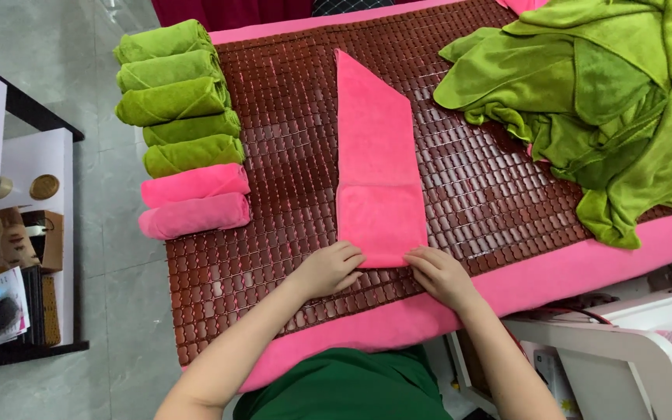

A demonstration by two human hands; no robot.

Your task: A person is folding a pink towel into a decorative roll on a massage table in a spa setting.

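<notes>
At the near centre of the dark brown tiled mat [289, 148], a pink towel [379, 163] lies flat as a long, narrow strip running from near to far. Its far end is cut on a slant, rising to a point at the far left corner. Its near part is doubled over, and a faint crosswise edge marks where the folded layer ends. The fabric is plain, bright pink and soft in texture.

The left hand [332, 267] rests on the near left corner of the strip, fingers curled and pinching the towel's edge. The right hand [439, 274] mirrors it at the near right corner, fingertips pressed on the same near edge. Both hands grasp the towel's near hem; neither is empty.

Along the left edge of the mat stands a row of rolled towels: five green rolls [173, 93] at the far end and two pink rolls [194, 201] nearer. At the far right lies a loose heap of green towels [600, 101], unfolded and overlapping. The mat lies on a pink-covered table [554, 272].

To the far left, on the floor, a black-and-white shelf unit [9, 233] holds a small box and upright booklets in its lower compartment, and round objects in the one beyond it.
</notes>
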